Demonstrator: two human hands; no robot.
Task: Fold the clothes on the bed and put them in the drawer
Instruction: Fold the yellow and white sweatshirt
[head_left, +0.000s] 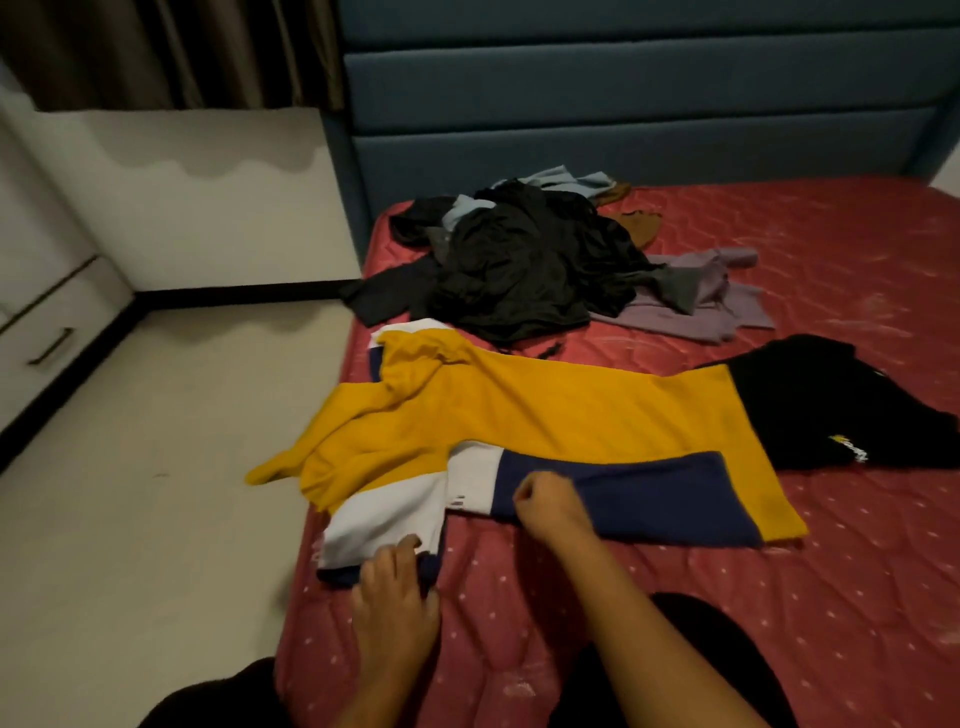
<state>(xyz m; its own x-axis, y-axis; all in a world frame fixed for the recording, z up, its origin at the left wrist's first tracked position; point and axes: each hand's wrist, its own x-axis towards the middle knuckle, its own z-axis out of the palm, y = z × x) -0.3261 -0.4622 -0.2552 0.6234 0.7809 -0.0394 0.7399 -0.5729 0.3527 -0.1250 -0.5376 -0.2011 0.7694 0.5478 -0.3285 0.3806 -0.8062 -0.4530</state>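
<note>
A yellow, white and navy sweatshirt (519, 410) lies spread across the near left part of the red mattress (779, 597). My left hand (395, 587) rests with spread fingers on its white and navy hem at the bed's edge. My right hand (550, 506) is closed on the navy sleeve folded across the sweatshirt's front. A black garment with a small print (831, 410) lies to the right, partly under the yellow cloth. Farther back sits a heap of black, blue-grey, brown and lilac clothes (535, 265).
A white drawer unit with dark handles (52, 332) stands at the far left across the pale floor (156, 467). The blue padded headboard (623, 104) backs the bed. A white wall and dark curtains are at the top left. My dark-clad knees are at the bottom.
</note>
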